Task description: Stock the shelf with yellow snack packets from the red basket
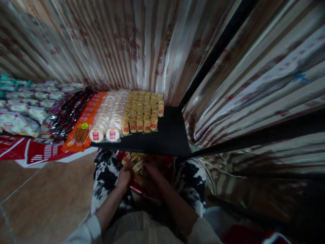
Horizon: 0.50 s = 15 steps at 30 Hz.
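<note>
Between my knees sits a red bag (169,169) with small yellow wrapped snacks (127,158) inside. My left hand (125,175) is closed at the left end of a clear-wrapped snack pack (137,166) over the bag's mouth. At the pack's other end, my right hand (151,168) has its fingers bent against it; shadow partly hides the fingertips. Just beyond my hands, a black shelf (167,132) carries tight rows of similar yellow snack packs (140,115).
Left of the yellow packs stand white round cracker packs (108,118), an orange packet (85,125), dark shiny packets (72,112) and white-blue packets (22,118). Striped curtain (127,44) hangs behind. Black frame bars (218,54) rise at the right.
</note>
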Each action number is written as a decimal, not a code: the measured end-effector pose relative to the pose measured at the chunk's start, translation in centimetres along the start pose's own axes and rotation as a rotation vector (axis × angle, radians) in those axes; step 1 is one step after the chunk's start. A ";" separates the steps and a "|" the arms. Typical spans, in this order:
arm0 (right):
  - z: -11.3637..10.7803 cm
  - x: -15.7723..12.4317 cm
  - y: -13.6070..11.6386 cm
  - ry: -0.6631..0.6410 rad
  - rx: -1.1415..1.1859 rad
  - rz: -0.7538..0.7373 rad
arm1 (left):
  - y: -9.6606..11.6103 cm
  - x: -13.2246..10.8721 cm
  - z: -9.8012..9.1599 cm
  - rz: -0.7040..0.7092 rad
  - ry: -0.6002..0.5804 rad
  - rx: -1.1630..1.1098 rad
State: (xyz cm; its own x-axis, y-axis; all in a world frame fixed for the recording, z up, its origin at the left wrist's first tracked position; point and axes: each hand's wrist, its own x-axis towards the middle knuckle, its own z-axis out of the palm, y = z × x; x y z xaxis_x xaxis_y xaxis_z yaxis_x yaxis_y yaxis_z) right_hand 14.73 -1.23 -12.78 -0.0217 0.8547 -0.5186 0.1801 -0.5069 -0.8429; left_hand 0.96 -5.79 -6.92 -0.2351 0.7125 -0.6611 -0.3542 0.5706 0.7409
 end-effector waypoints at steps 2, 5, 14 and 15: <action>-0.7 -1.0 -0.5 0.022 0.091 0.002 | 0.6 -1.0 -0.3 0.042 -0.071 0.060; -1.4 -2.3 -1.4 0.035 0.231 0.036 | 0.9 -1.8 -0.8 0.177 -0.170 0.267; -3.7 -5.4 -4.5 0.021 0.305 0.021 | 1.3 -3.1 -0.3 0.795 -0.349 0.761; -4.0 -5.9 -4.9 0.009 0.304 0.016 | 1.6 -3.3 0.0 0.805 -0.347 0.773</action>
State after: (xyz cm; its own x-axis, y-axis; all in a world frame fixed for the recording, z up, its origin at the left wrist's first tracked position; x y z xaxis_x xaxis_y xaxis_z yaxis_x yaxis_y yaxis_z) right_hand 17.89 -3.33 -5.03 -0.0126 0.8467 -0.5319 -0.1227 -0.5293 -0.8395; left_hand 1.20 -7.22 -3.58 0.1619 0.9867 0.0119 0.4575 -0.0857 0.8851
